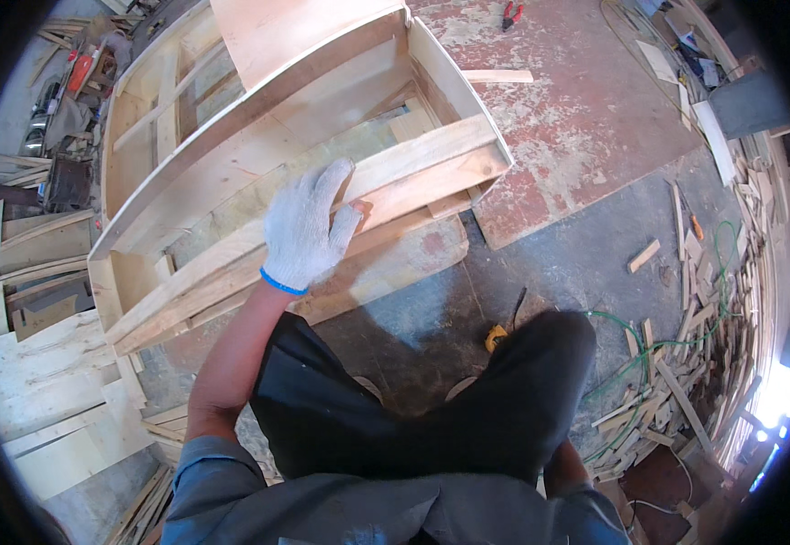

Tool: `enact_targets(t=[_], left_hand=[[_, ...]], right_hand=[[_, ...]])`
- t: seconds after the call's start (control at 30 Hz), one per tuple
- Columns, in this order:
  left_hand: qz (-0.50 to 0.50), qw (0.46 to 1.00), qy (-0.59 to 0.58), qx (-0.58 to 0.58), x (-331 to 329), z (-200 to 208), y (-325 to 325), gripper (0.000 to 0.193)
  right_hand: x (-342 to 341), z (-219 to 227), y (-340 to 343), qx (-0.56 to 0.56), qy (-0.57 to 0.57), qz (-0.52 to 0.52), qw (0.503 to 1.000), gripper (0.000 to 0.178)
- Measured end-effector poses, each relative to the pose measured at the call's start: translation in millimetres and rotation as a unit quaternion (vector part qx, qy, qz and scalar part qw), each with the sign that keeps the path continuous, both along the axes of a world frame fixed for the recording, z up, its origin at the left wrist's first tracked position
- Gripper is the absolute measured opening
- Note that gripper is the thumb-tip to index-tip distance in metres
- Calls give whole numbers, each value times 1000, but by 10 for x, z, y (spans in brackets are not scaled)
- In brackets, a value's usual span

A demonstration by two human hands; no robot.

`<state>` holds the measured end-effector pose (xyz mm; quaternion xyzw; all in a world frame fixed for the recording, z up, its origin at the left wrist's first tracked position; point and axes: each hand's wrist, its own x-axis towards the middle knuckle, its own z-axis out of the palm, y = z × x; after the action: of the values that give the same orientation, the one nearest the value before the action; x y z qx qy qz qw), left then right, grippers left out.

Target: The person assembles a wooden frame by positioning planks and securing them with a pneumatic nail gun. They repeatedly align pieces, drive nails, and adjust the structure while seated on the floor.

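Observation:
My left hand [309, 227], in a white knit glove with a blue cuff, lies over the near rail [431, 175] of a large wooden frame. Its thumb rests along the near side, apart from the forefinger. The other fingers bend over the far side, and their tips are hidden. The frame is box-like, of pale timber with a curved long panel [259, 104], and lies tilted across the floor in front of me. Of my right arm, only a part [566, 468] shows beside my thigh; its hand is out of sight.
A yellow tape measure [495, 338] lies between my feet and the right knee. Red-handled pliers [511, 15] rest on the worn reddish board [586, 118]. Wood offcuts [686, 372] and a green hose [636, 363] crowd the right side. Plywood sheets [59, 391] lie at left.

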<state>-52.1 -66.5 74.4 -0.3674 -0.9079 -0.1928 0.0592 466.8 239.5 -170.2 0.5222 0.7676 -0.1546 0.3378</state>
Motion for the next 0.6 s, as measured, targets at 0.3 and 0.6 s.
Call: enact_targets(t=[0.3, 0.6], left_hand=[[-82, 991, 49, -98, 116, 176, -470, 74], [-34, 983, 46, -174, 176, 210, -1166, 83]], right_hand=[[-1634, 1048, 900, 150, 376, 119, 907, 42], [-4349, 2059, -135, -161, 639, -53, 750, 47]])
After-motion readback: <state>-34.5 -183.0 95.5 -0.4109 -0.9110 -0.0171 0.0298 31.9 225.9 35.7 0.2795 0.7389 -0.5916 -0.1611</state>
